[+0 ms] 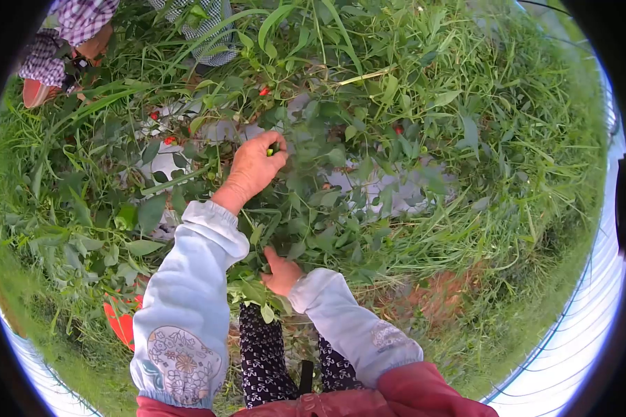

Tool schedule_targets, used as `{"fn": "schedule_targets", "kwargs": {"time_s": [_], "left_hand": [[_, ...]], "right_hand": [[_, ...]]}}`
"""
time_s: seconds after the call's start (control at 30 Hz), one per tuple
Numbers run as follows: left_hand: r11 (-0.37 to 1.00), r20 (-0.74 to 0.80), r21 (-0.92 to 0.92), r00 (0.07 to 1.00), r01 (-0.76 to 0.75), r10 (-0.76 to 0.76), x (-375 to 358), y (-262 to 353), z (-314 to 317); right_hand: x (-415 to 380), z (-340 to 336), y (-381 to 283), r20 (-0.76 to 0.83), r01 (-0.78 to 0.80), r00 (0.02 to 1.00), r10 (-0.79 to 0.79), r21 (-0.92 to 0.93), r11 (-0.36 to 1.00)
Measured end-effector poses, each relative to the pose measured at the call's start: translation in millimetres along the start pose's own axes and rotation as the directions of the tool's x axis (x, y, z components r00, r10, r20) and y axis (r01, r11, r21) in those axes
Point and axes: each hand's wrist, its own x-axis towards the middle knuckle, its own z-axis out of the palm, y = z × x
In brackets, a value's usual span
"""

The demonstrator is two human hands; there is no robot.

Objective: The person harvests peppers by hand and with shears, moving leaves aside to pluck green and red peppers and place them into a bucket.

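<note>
Over the leafy pepper plants (pixel 320 201), my left hand (pixel 257 165) has its fingers closed around a small green piece (pixel 273 150), partly hidden by the fingers. Closer to my body, my right hand (pixel 282 271) is among the leaves, with one finger or thumb showing against the foliage and the others hidden. Small red peppers (pixel 169 140) show between the leaves to the left of my left hand, and another red one (pixel 264 91) lies above it.
Another person's checkered sleeve (pixel 83 21) and hand (pixel 94 43) are at the upper left. Pale ground sheeting (pixel 389 191) shows through the plants. A red object (pixel 120 321) lies at lower left. Tall grass (pixel 522 139) grows at the right.
</note>
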Motion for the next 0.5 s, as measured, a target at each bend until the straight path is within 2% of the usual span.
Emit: {"fn": "schedule_targets", "kwargs": {"time_s": [0.07,0.13,0.2,0.27,0.33,0.4,0.47,0.5], "left_hand": [[0.998,0.000,0.048,1.000,0.027,-0.027,-3,3,4],[0.955,-0.112,0.289,0.993,0.071,-0.040,-1,11,4],[0.957,-0.145,0.274,0.988,0.096,-0.057,6,16,-8],[0.905,-0.352,0.405,0.936,0.129,0.024,6,31,-23],[0.890,-0.289,0.439,0.957,0.125,0.008,7,48,-32],[0.872,-0.222,0.476,0.975,0.111,-0.002,11,58,-30],[0.920,-0.272,0.378,0.936,-0.108,0.222,15,66,-19],[0.948,-0.224,0.311,0.965,-0.062,0.137,22,71,-14]], "right_hand": [[2,1,-2,0.067,-0.054,0.996,0.055,-0.007,0.998],[4,5,3,0.080,-0.065,0.995,0.063,0.012,0.998],[4,4,3,0.078,-0.074,0.994,0.073,0.012,0.997],[0,3,1,0.078,-0.091,0.993,0.089,0.022,0.996],[1,2,-1,0.089,-0.133,0.987,0.134,-0.015,0.991],[2,6,1,0.070,-0.102,0.992,0.103,-0.007,0.995],[2,10,7,0.049,-0.080,0.996,0.080,-0.001,0.997],[2,12,9,0.056,-0.049,0.997,0.048,0.022,0.999]]}}
